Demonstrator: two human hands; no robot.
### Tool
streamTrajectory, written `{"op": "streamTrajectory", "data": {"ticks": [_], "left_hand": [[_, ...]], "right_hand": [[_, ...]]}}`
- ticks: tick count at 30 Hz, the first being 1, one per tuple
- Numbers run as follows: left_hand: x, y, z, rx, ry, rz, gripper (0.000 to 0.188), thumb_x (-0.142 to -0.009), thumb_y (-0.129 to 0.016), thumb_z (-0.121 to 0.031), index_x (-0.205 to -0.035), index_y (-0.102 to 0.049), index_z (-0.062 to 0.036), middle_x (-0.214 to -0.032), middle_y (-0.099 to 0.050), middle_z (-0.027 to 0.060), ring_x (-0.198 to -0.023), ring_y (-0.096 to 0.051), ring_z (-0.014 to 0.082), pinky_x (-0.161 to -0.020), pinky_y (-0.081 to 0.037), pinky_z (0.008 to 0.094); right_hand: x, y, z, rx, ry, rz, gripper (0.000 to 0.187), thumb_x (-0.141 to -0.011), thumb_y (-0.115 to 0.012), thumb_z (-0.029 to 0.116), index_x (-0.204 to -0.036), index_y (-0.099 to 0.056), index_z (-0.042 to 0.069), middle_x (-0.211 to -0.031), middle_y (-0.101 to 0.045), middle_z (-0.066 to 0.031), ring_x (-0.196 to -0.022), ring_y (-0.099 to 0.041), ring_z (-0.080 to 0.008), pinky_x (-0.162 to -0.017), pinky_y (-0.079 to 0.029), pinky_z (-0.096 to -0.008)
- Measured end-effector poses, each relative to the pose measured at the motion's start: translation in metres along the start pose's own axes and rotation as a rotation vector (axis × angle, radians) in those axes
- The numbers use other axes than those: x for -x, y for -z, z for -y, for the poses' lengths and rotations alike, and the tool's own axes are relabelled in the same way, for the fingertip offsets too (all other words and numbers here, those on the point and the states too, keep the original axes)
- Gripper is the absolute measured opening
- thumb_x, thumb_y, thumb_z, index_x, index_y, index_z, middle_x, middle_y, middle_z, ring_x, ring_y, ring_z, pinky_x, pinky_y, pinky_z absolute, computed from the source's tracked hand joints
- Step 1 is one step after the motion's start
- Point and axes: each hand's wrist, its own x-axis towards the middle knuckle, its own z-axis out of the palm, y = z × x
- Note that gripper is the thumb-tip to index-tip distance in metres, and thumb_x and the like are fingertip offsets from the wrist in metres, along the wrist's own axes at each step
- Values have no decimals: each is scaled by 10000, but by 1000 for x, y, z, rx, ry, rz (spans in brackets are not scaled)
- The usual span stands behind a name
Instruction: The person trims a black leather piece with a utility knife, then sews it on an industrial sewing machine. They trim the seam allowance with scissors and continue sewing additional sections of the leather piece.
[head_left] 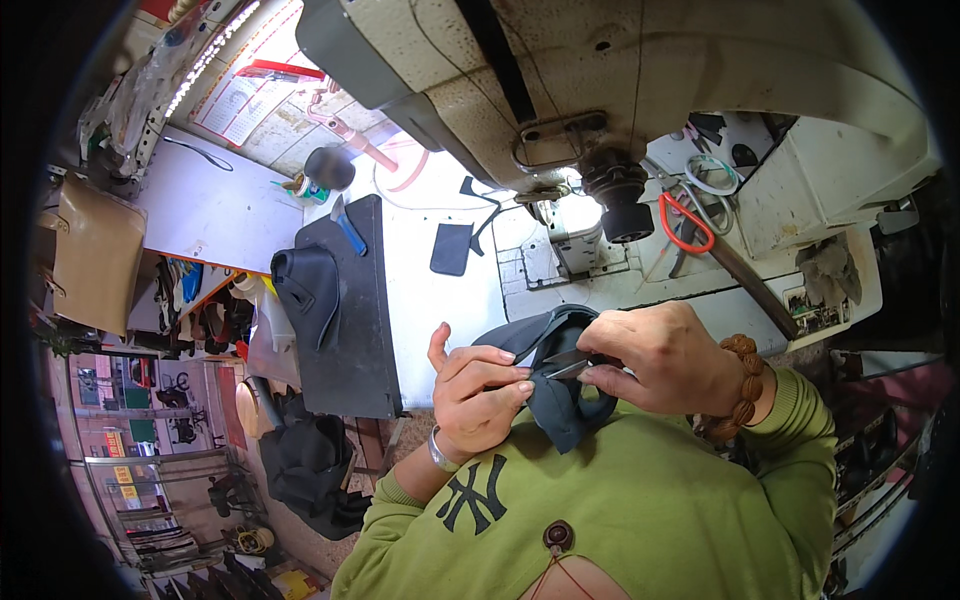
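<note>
My left hand (475, 400) pinches the edge of a dark blue-grey, curved piece of soft material (562, 418), held close in front of my green top. That hand's thumb and fingertips press on its near left side. In my right hand (668, 355) is a small pair of metal thread snips (570, 364), gripped between thumb and fingers. Their two pointed blades stand apart and lie over the material, near my left fingertips. Whether they touch it I cannot tell. Most of the snips' handle is hidden inside my right hand.
A large sewing machine (600, 75) stands over the white table, its needle area just beyond my hands. Red-handled scissors (686, 225) lie to the right. At left, a black board (355, 320) carries a blue-handled knife (350, 230) and a dark shaped piece (308, 290). A flat black piece (452, 248) lies nearby.
</note>
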Motion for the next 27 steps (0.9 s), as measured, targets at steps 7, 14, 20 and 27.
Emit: {"op": "streamTrajectory", "data": {"ticks": [7, 14, 20, 27], "left_hand": [[0, 1, 0, -18, -12, 2, 120, -690, -743, -66, -739, -681, -157, -769, -671, -18, -839, -626, 181, -1114, -174, 509], [2, 1, 1, -10, -6, 11, 127, -663, -743, -56, -706, -682, -159, -787, -670, -30, -857, -632, 166, -1094, -183, 492], [0, -14, 13, 76, 342, -39, 191, -681, -683, 49, -809, -657, -90, -793, -653, 28, -848, -630, 192, -1007, -360, 434], [14, -25, 43, 860, 1104, 56, 82, -827, -633, 34, -903, -642, 4, -814, -606, -30, -756, -533, 58, -704, -446, 211]], "right_hand": [[-4, 1, 1, 52, 5, 59, 236, -758, -705, 169, -863, -511, 86, -746, -551, -72, -677, -594, -281, -542, -451, -368], [-4, -11, 4, 47, -26, -11, 231, -763, -702, 171, -863, -514, 81, -739, -553, -69, -657, -596, -268, -533, -454, -363], [-2, -19, -5, -285, -239, -356, 222, -853, -685, 119, -1003, -550, 28, -720, -556, -57, -567, -517, -105, -540, -436, -243], [2, -40, -5, -470, -190, -312, 285, -841, -694, 86, -1073, -551, 2, -703, -536, -41, -581, -512, -91, -531, -428, -233]]}}
